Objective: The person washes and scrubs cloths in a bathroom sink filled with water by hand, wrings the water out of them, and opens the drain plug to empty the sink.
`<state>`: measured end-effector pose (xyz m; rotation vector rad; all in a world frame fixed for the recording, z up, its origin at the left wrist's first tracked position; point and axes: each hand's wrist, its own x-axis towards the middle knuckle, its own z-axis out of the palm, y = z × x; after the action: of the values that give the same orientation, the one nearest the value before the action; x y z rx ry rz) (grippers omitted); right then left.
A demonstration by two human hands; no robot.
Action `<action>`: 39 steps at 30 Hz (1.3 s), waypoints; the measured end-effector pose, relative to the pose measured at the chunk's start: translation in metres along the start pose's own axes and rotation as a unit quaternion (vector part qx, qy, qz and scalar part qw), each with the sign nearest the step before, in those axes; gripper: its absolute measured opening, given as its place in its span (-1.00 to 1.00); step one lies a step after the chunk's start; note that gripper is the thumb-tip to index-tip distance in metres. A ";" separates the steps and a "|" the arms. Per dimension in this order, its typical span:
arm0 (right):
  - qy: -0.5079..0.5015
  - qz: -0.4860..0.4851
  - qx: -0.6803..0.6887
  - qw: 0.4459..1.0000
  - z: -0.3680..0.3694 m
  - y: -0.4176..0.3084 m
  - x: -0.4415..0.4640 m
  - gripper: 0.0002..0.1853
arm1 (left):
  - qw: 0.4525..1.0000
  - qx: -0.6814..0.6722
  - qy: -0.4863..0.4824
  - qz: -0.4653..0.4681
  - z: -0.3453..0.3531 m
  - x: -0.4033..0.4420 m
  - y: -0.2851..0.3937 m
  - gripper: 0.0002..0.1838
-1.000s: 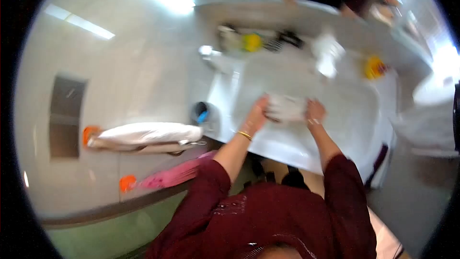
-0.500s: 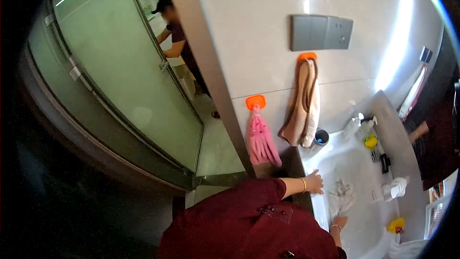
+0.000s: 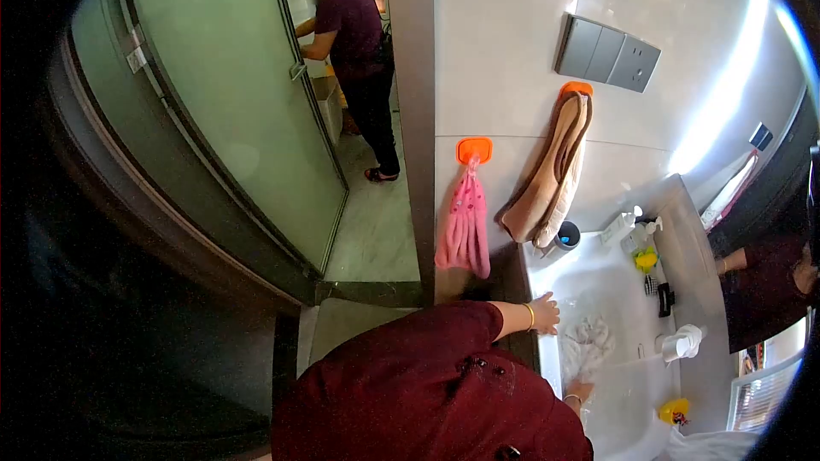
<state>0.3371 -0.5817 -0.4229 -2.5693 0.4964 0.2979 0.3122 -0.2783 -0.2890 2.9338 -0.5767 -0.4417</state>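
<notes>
The left hand (image 3: 543, 314) spreads empty at the left rim of the washbasin (image 3: 617, 420); whether the right hand (image 3: 582, 393) grips the white cloth (image 3: 589, 338) is unclear; wetness could make it slip.

Basin (image 3: 619, 418): clear between white cloth (image 3: 589, 338) and white faucet (image 3: 682, 342).
Back ledge (image 3: 670, 380): pump bottle (image 3: 621, 227), yellow object (image 3: 646, 259), black object (image 3: 665, 300) obstruct.
Near rim (image 3: 549, 360): left hand (image 3: 544, 314) obstructs.

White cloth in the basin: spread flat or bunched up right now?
Bunched up: the white cloth lies in crumpled folds inside the basin, not flat.
</notes>
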 end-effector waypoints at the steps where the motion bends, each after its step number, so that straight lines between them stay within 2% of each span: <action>1: -0.019 0.028 -0.004 0.999 -0.026 -0.031 -0.034 -0.45 | 1.000 -0.004 0.010 -0.005 0.002 0.001 0.000 -0.47; 4: 0.039 -0.031 -0.089 0.995 0.018 0.025 0.017 -0.31 | 1.000 -0.008 0.019 -0.013 0.005 0.000 0.007 -0.44; 6: 0.018 -0.105 -0.132 0.986 0.043 0.077 0.067 -0.27 | 1.000 -0.008 0.011 -0.016 0.005 0.002 0.002 -0.40; 8: 0.052 -0.044 -0.040 0.997 0.023 0.034 0.026 -0.26 | 0.999 -0.021 0.012 -0.029 0.015 0.010 0.003 -0.38; 10: 0.042 -0.117 -0.101 0.987 0.057 0.068 0.071 -0.29 | 0.999 -0.031 -0.006 -0.025 0.015 0.013 -0.003 -0.38; 12: -0.053 -0.165 -0.279 0.945 0.057 0.071 0.085 -0.34 | 0.999 -0.043 -0.012 -0.030 0.013 0.011 0.000 -0.38; 13: -0.048 -0.156 -0.292 0.943 0.049 0.070 0.085 -0.36 | 0.999 -0.033 -0.032 -0.029 0.006 0.009 0.001 -0.37; 16: -0.015 -0.084 -0.146 0.986 0.033 0.054 0.080 -0.42 | 0.999 -0.025 -0.036 -0.026 -0.009 0.003 0.006 -0.39; 19: 0.000 -0.045 0.110 0.993 0.032 0.057 0.079 -0.48 | 0.998 -0.004 -0.058 -0.037 -0.014 0.013 0.007 -0.44; 20: 0.000 -0.036 0.231 0.972 0.038 0.063 0.081 -0.50 | 0.995 0.003 -0.088 -0.047 -0.019 0.018 0.009 -0.44; 21: -0.017 -0.028 0.375 0.926 0.051 0.068 0.089 -0.52 | 0.997 -0.036 -0.053 -0.044 0.015 0.044 -0.007 -0.45; 22: -0.051 -0.015 0.519 0.853 0.066 0.063 0.098 -0.54 | 0.996 -0.075 0.004 -0.055 0.040 0.062 -0.019 -0.43; 23: -0.090 -0.012 0.602 0.794 0.076 0.052 0.106 -0.55 | 0.973 -0.204 -0.018 -0.102 0.005 0.053 -0.011 -0.43; 24: -0.149 0.043 0.589 0.793 0.051 0.014 0.087 -0.50 | 0.974 -0.201 0.048 0.095 0.094 0.119 -0.055 -0.48; 25: -0.156 0.034 0.552 0.819 -0.008 -0.050 0.038 -0.41 | 0.916 -0.399 -0.030 0.034 0.066 0.106 -0.040 -0.43; 26: -0.160 0.023 0.430 0.888 -0.049 -0.086 0.019 -0.35 | 0.764 -0.639 -0.074 -0.061 0.027 0.088 -0.020 -0.34; 27: -0.031 0.027 0.460 0.887 -0.053 -0.112 0.001 -0.36 | 0.608 -0.773 -0.076 -0.163 -0.016 0.069 0.002 -0.22; 28: -0.024 -0.030 0.452 0.891 -0.064 -0.136 -0.008 -0.55 | 0.547 -0.815 -0.088 -0.167 -0.016 0.078 0.008 -0.06; 29: -0.079 -0.094 0.441 0.889 -0.091 -0.157 -0.027 -0.62 | 0.514 -0.824 -0.095 -0.218 -0.011 0.097 0.010 0.03; 30: -0.111 -0.136 0.434 0.883 -0.112 -0.176 -0.043 -0.67 | 0.513 -0.823 -0.120 -0.214 -0.015 0.106 0.009 0.00; 31: -0.072 -0.190 0.384 0.901 -0.118 -0.188 -0.056 -0.57 | 0.435 -0.881 -0.163 -0.084 -0.007 0.122 0.008 -0.21; 32: -0.028 -0.217 0.360 0.907 -0.114 -0.197 -0.067 -0.48 | 0.410 -0.901 -0.145 -0.012 0.086 0.167 -0.031 -0.25; 33: 0.042 -0.243 0.363 0.899 -0.118 -0.198 -0.073 -0.45 | 0.353 -0.920 -0.164 -0.046 0.081 0.164 -0.013 -0.34; 34: 0.034 -0.272 0.369 0.888 -0.115 -0.200 -0.076 -0.47 | 0.295 -0.936 -0.179 -0.073 0.065 0.162 -0.003 -0.42; 36: 0.161 -0.349 0.228 0.894 -0.087 -0.182 -0.055 -0.59 | 0.285 -0.933 -0.177 -0.128 0.033 0.155 0.023 -0.49; 37: 0.237 -0.381 0.146 0.882 -0.071 -0.155 -0.034 -0.63 | 0.334 -0.915 -0.162 -0.158 0.022 0.157 0.034 -0.46; 38: 0.219 -0.283 0.059 0.932 -0.060 -0.121 -0.013 -0.66 | 0.383 -0.893 -0.146 -0.186 0.013 0.156 0.043 -0.44; 39: 0.197 -0.182 -0.030 0.963 -0.060 -0.084 0.008 -0.70 | 0.420 -0.879 -0.138 -0.178 0.003 0.151 0.047 -0.45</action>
<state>0.3853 -0.5468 -0.3383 -2.7183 0.1386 -0.3380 0.4283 -0.3802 -0.3229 0.7838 0.4508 -0.7925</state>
